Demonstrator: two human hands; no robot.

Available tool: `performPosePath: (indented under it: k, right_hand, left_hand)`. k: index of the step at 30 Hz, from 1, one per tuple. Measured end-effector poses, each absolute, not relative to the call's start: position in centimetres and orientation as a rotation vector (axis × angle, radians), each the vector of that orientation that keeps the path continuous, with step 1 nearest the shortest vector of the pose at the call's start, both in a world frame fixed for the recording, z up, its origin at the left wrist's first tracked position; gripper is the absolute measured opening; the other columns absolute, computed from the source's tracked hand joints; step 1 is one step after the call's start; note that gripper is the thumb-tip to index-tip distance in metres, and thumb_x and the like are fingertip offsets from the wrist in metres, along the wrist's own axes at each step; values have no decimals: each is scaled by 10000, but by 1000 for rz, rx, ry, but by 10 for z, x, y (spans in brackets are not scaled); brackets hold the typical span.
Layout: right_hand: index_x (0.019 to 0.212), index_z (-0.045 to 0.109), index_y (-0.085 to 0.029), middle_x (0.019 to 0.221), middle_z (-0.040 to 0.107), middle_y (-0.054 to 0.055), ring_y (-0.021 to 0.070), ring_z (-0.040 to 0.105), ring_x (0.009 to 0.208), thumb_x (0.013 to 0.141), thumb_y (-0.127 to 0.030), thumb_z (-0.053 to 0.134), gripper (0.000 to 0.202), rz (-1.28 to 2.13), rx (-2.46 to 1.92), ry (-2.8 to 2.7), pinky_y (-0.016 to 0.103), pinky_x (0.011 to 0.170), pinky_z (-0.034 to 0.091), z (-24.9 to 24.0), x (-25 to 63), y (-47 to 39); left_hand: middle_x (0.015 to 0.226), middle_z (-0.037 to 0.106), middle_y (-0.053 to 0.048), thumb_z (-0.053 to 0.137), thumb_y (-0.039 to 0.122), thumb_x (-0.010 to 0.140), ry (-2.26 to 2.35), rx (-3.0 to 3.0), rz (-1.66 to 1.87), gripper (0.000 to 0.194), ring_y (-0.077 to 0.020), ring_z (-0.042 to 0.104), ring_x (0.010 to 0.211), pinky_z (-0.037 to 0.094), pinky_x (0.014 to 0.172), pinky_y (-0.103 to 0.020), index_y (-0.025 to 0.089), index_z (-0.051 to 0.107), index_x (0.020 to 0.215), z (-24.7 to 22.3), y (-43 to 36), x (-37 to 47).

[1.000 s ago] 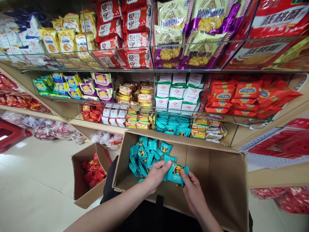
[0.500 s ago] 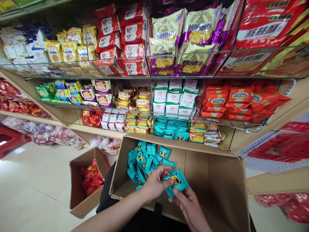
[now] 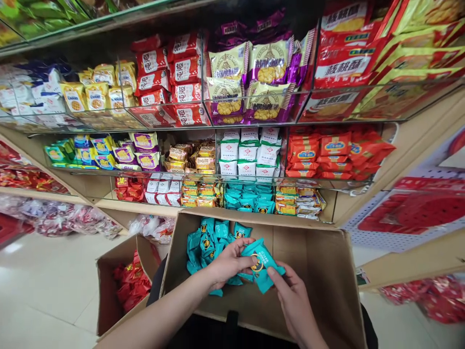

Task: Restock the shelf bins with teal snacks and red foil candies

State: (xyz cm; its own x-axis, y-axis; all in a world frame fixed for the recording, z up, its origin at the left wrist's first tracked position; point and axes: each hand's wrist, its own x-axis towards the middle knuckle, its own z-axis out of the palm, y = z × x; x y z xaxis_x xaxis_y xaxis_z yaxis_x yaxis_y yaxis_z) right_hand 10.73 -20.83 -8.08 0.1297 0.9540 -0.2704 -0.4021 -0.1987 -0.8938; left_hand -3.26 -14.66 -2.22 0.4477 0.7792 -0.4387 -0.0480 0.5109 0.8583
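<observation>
Over the large open cardboard box (image 3: pixel 327 271), both hands hold teal packets with a black-and-yellow emblem. My left hand (image 3: pixel 232 264) pinches the left side of a teal packet (image 3: pixel 262 274), thumb on its emblem. My right hand (image 3: pixel 292 291) grips its right edge between thumb and fingers. The packets overlap between the hands, and I cannot tell exactly how many there are. Beneath and left of my left hand, a pile of similar teal packets (image 3: pixel 207 242) fills the left part of the box.
A smaller box (image 3: pixel 105 291) with red packets stands on the floor at left. Ahead, glass-fronted shelves hold packaged snacks, with more teal packets (image 3: pixel 249 198) on the low shelf just behind the box. A perforated panel (image 3: pixel 381 232) is at right.
The view has shifted, so shelves and box sit further left and the shelves slightly lower. The held packet has turned more upright between my hands.
</observation>
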Motion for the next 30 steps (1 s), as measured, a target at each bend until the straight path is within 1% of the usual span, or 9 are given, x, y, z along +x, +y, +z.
performPosePath:
  k: [5,9,12,14,16,18,22,27,30]
  right_hand:
    - [751,603,-175,622,567,4,128,495,578,698,-437,587,267,1382,-1186,-696,240,556,411,-87,119,-209]
    - [683,614,-165,598,563,-4,121,499,552,621,-442,645,286,1414,-1351,-731,213,489,379,-110,129,-213]
    - [646,607,-162,566,548,-19,101,490,508,592,-417,666,267,1529,-1397,-637,197,449,358,-132,134,-219]
    - [659,604,-160,586,565,-16,92,499,507,590,-398,673,257,1594,-1371,-555,191,453,362,-141,136,-222]
    - [671,597,-159,605,584,-8,89,513,511,591,-394,676,261,1617,-1322,-475,191,463,374,-143,137,-223]
    - [668,587,-159,606,595,-4,87,518,503,587,-396,682,269,1627,-1288,-405,192,463,379,-142,137,-222]
    - [640,578,-157,585,590,-15,69,504,475,582,-389,686,263,1648,-1278,-369,175,445,362,-138,137,-219]
    - [609,569,-147,555,568,-26,53,476,448,568,-399,685,281,1618,-1280,-372,164,424,329,-141,135,-214]
    - [573,539,-147,514,551,-29,51,450,409,510,-436,705,339,1627,-1274,-336,162,387,290,-148,133,-208]
  left_hand:
    - [795,614,-14,701,288,599,952,973,562,318,-111,583,705,470,645,-234,148,559,847,-11,-140,-38]
    - [741,596,15,718,202,579,984,903,759,320,-116,602,681,499,644,-253,160,509,817,4,-117,-42]
    - [802,601,-17,694,254,619,1050,916,790,333,-145,631,621,469,476,-181,168,480,860,12,-96,-45]
    - [842,590,-22,662,306,656,1092,925,793,392,-145,626,526,364,334,-136,198,450,967,17,-83,-46]
    - [827,574,-12,630,294,693,1143,894,785,409,-129,609,471,285,277,-119,215,413,1030,22,-70,-47]
    - [771,565,-12,585,228,734,1214,834,746,315,-119,615,504,312,293,-109,180,411,993,27,-52,-45]
    - [744,578,-63,423,145,830,1332,802,655,61,-105,628,616,454,444,-129,118,414,884,26,-6,-37]
    - [889,592,-84,370,133,853,1492,1022,641,135,-112,629,710,478,513,-163,139,422,977,-1,46,-17]
    - [1031,563,-101,372,163,853,1595,1267,680,220,-159,619,803,491,570,-221,166,434,1064,-15,64,-11]
